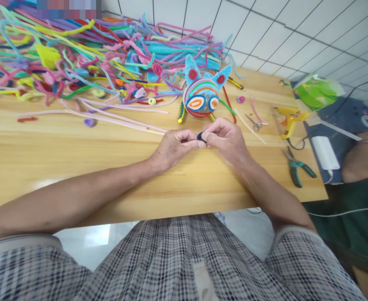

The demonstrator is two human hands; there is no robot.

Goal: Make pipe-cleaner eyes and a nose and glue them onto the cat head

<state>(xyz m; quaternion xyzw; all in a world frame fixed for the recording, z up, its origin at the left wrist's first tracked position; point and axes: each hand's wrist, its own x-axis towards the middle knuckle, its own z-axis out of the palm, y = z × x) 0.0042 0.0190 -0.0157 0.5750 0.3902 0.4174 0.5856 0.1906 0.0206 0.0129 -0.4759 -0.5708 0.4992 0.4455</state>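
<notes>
Head view: wooden table (pixel 86 156), hands near its middle
Left hand (pixel 178 145): pinching the small dark coil (pixel 199 136)
Right hand (pixel 226 138): pinching it too
Coil: between both hands' fingertips, before the eared figure (pixel 201 99)
Green bag (pixel 315 93): beyond the right corner, contents unclear

No text, label, brand, number or sign can be read anywhere in the head view.

left fingers (pixel 194 145) and right fingers (pixel 211 138) pinching small dark piece (pixel 199 136), blue-eared figure (pixel 203 91) beyond, pliers (pixel 294 168) at right
</notes>
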